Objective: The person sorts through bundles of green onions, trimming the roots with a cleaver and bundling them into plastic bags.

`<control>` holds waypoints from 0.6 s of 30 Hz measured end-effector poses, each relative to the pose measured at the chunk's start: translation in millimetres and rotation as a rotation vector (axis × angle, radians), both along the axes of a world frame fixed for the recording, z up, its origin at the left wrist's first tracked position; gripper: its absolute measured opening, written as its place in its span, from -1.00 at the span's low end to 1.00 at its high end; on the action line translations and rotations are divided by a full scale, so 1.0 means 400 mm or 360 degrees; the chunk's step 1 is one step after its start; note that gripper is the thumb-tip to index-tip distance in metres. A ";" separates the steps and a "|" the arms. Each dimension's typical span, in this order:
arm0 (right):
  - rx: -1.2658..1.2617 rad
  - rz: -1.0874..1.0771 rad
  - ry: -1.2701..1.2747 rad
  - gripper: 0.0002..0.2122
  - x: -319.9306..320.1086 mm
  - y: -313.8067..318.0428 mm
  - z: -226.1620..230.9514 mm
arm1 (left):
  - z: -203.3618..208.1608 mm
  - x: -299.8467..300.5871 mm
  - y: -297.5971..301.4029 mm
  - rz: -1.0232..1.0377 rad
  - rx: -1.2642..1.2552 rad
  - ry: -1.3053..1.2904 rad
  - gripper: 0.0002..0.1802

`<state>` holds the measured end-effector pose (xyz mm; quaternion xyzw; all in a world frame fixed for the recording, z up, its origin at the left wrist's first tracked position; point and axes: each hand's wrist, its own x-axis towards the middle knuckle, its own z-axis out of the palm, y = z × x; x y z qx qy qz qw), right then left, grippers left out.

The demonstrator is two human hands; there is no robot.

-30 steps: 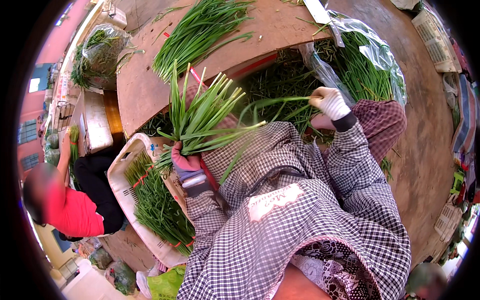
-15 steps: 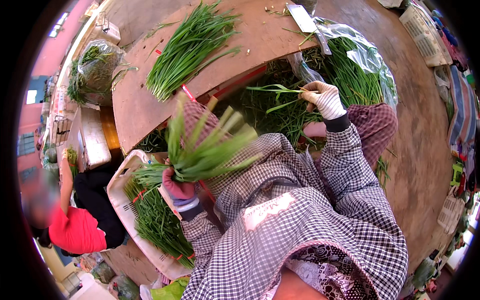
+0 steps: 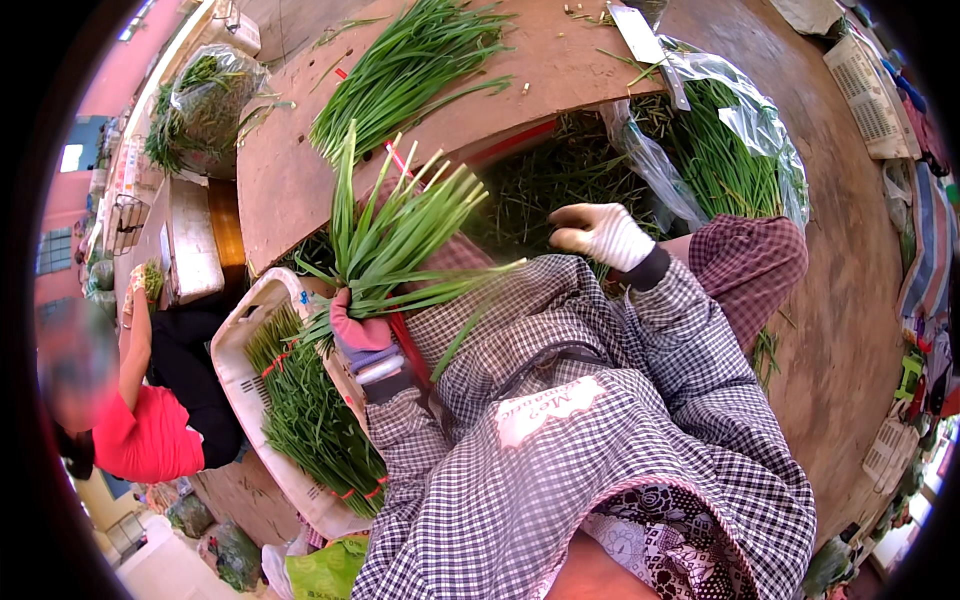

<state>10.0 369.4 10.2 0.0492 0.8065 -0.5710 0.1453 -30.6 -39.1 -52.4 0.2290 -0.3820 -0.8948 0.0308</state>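
Observation:
My left hand [image 3: 362,325], in a pink glove with a purple and white cuff, grips a bunch of garlic chives [image 3: 400,235] above my lap. The pale cut ends fan out up and to the right, and a few stalks hang loose over my apron. My right hand [image 3: 605,236], in a whitish glove, hovers over the dark heap of leaf scraps [image 3: 560,175]. Its fingers are bent, thumb and forefinger a little apart, with nothing seen between them. A larger pile of chives [image 3: 410,75] lies on the brown board [image 3: 290,190] in front of me.
At my left, a white crate [image 3: 235,365] holds banded chive bundles [image 3: 315,420]. A cleaver [image 3: 645,48] lies at the board's right end, beside chives [image 3: 735,150] in clear plastic. A co-worker in a red shirt [image 3: 150,435] sits far left, near a filled plastic bag [image 3: 205,105].
My right hand has moved down and left; the few leaves it held no longer show in it. The bunch in my left hand is less blurred and stands more upright.

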 end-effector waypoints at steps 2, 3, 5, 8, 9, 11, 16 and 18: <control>-0.0075 0.0132 -0.0022 -0.50 -0.002 -0.055 -0.017 | -0.012 -0.007 0.003 -0.0019 -0.0092 0.0066 -0.72; -0.0144 0.0210 -0.0026 -0.47 -0.005 -0.083 -0.010 | -0.023 -0.006 -0.001 -0.0026 -0.0156 0.0110 -0.73; -0.0195 0.0324 0.0010 -0.44 -0.003 -0.132 -0.018 | -0.043 -0.004 -0.012 -0.0047 -0.0200 0.0177 -0.74; -0.0482 0.0149 -0.0067 -0.51 0.008 -0.194 -0.027 | -0.053 -0.007 -0.007 -0.0067 -0.0185 0.0177 -0.72; -0.0545 0.0053 -0.0178 -0.54 0.007 -0.208 -0.023 | -0.049 -0.003 -0.002 -0.0045 -0.0190 0.0154 -0.72; -0.0448 0.0038 -0.0271 -0.62 -0.002 -0.211 -0.020 | -0.041 0.006 0.011 -0.0008 -0.0198 0.0105 -0.70; 0.0033 0.0234 0.0107 -0.78 0.000 -0.169 -0.064 | 0.009 0.001 0.042 0.0006 0.0109 -0.0030 -0.69; 0.0172 0.0229 0.0202 -0.80 0.002 -0.133 -0.064 | 0.033 0.001 0.072 0.0099 -0.0042 0.0006 -0.67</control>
